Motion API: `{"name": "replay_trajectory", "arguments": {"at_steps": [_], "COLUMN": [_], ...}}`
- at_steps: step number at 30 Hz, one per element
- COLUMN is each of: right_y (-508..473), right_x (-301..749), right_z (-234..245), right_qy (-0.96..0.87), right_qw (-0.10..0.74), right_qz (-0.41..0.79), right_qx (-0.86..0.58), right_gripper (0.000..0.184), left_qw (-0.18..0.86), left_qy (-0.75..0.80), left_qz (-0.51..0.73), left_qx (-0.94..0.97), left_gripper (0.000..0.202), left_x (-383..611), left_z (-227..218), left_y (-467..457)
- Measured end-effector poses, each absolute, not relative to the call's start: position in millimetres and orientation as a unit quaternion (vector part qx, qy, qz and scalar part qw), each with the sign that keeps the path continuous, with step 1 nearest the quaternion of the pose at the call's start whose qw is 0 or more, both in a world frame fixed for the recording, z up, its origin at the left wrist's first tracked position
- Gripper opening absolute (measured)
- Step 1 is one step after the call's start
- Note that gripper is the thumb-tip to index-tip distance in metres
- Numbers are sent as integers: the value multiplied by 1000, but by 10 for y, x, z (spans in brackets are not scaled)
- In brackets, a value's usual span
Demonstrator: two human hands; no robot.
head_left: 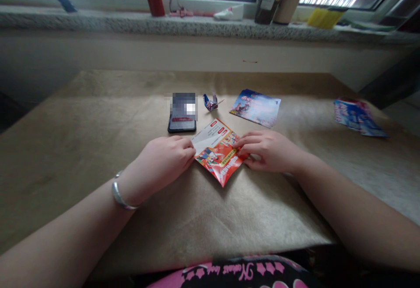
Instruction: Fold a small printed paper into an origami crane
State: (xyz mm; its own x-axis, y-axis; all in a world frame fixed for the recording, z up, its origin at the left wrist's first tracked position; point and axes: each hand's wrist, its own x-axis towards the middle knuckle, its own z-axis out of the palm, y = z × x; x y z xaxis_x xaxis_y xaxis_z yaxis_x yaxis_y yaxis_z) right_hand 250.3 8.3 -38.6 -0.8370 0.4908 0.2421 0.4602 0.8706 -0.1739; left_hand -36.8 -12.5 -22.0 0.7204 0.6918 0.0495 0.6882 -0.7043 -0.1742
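Observation:
A red and white printed paper square [218, 151] lies on the tan table [98, 139], turned like a diamond and partly folded. My left hand [162, 163], with a silver bangle on the wrist, has its fingers curled and pinches the paper's left corner. My right hand [269, 150] presses its fingertips together on the paper's right corner. Both hands rest on the table.
A black phone [182, 113] lies just beyond the paper. A small folded paper crane [211, 102] stands behind it. A blue printed sheet [256, 107] lies to its right, more blue sheets [357, 116] at the far right edge. The windowsill [197, 24] holds a red container [155, 0].

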Motion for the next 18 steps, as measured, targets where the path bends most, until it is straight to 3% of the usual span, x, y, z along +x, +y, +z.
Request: {"name": "replay_trajectory", "arguments": {"at_steps": [18], "right_y": [82], "right_x": [2548], "right_z": [-433], "right_qy": [-931], "right_qw": [156], "right_qz": [105], "right_qx": [-311], "right_gripper": [12], "left_qw": [63], "left_qy": [-375], "left_qz": [-23], "left_qx": [-925], "left_gripper": [25], "left_x": [-429], "left_z": [-238], "left_y": [-44]}}
